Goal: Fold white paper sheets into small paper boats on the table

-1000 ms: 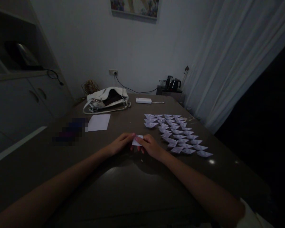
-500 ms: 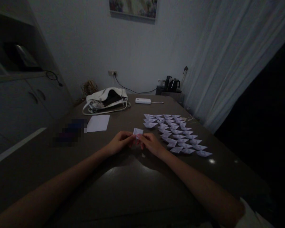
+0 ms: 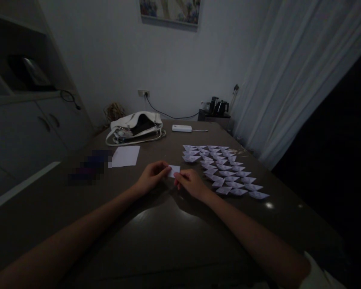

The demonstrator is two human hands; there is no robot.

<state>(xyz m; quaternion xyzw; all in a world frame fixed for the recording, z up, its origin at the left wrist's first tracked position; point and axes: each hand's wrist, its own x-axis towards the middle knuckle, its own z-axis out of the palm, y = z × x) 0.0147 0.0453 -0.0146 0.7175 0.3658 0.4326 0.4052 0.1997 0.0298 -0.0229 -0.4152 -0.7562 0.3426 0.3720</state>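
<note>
A small folded piece of white paper (image 3: 174, 171) is held up just above the table, near the middle of the view. My left hand (image 3: 153, 175) pinches its left edge between thumb and fingers. At the lower right corner, my right hand (image 3: 190, 182) grips the same paper, thumb on the near side. Right of my hands, several white paper boats (image 3: 228, 173) stand in slanting rows on the dark table (image 3: 156, 245). The undersides of the fingers behind the paper are partly hidden.
White paper sheets (image 3: 126, 156) lie left of my hands, beside a blurred-out patch (image 3: 90, 167). Farther back are a white handbag (image 3: 135, 127) and a white device (image 3: 182, 128) with a short cable. A kettle (image 3: 222, 107) stands beyond the table's far right corner.
The folded paper has turned in my fingers: its creased, diagonal-lined face has given way to a plain, flatter rectangle. My left hand has risen slightly along its edge.
</note>
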